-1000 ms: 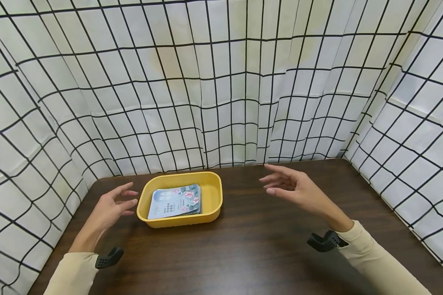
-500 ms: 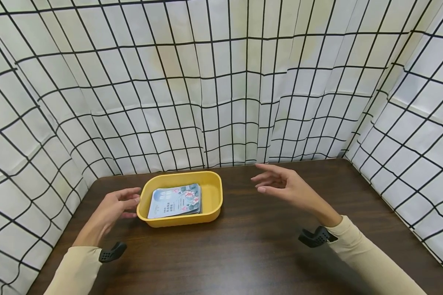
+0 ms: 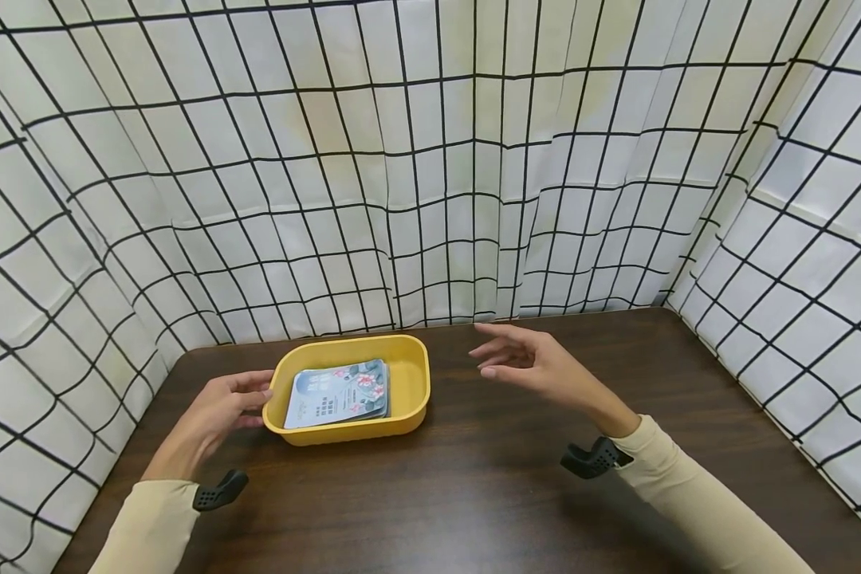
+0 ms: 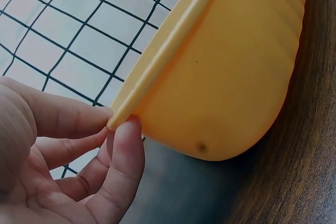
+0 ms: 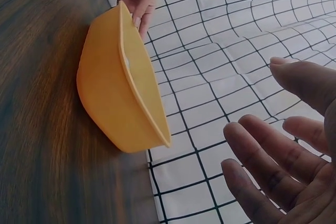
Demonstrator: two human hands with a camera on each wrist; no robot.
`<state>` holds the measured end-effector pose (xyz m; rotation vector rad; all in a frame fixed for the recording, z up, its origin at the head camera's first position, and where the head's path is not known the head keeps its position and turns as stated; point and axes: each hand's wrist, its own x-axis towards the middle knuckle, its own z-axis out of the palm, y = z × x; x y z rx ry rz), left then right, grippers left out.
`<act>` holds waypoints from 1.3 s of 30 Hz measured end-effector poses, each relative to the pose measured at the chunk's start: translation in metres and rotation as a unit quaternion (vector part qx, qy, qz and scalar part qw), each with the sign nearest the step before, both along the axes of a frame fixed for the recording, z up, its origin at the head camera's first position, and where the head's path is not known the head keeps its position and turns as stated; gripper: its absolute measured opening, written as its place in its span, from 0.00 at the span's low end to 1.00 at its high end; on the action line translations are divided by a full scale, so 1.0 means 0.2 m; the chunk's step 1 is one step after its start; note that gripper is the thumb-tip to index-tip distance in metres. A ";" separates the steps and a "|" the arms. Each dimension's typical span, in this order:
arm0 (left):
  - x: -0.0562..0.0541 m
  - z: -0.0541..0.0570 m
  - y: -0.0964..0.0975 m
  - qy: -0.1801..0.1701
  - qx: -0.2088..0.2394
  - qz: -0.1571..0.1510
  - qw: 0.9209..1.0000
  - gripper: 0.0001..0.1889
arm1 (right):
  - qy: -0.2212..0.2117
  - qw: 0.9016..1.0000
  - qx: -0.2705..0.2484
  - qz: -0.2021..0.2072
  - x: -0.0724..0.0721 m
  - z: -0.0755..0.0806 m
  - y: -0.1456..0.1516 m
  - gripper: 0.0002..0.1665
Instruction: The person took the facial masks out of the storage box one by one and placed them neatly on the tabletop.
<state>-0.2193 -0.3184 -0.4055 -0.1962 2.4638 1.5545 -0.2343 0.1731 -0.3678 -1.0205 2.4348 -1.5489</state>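
Note:
A yellow plastic basket [image 3: 410,391] stands at the left of the table. Inside it lies a small stack of flat pale-blue packets [image 3: 340,392] printed with pink flowers. At the basket's left end, my left hand [image 3: 218,410] pinches the rim between thumb and fingertips; the left wrist view shows this hold on the rim [image 4: 157,56] closely. My right hand [image 3: 538,367] hovers above the table to the right of the basket, apart from it. Its fingers are relaxed and hold nothing, as the right wrist view also shows.
The dark brown wooden table [image 3: 416,510] spreads in front of and to the right of the basket. White curtain-like cloth with a black grid [image 3: 445,175] surrounds the table at the back and both sides. A black wrist camera [image 3: 595,458] sits on the right wrist.
My left hand has moved right to the basket and taken hold of its rim. My right hand has drifted left, closer to the basket. The basket and packets look unmoved on the table.

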 end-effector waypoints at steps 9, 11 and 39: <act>-0.01 -0.01 0.00 -0.002 0.015 0.008 1.000 0.33 | -0.015 1.000 -0.012 0.015 -0.04 -0.02 -0.05 0.37; -0.01 -0.01 -0.01 -0.004 0.020 0.009 1.000 0.33 | -0.014 1.000 -0.016 0.020 -0.05 -0.02 -0.07 0.37; -0.02 -0.01 -0.02 -0.020 0.040 0.019 0.999 0.34 | -0.078 0.993 -0.054 0.068 -0.19 -0.08 -0.36 0.29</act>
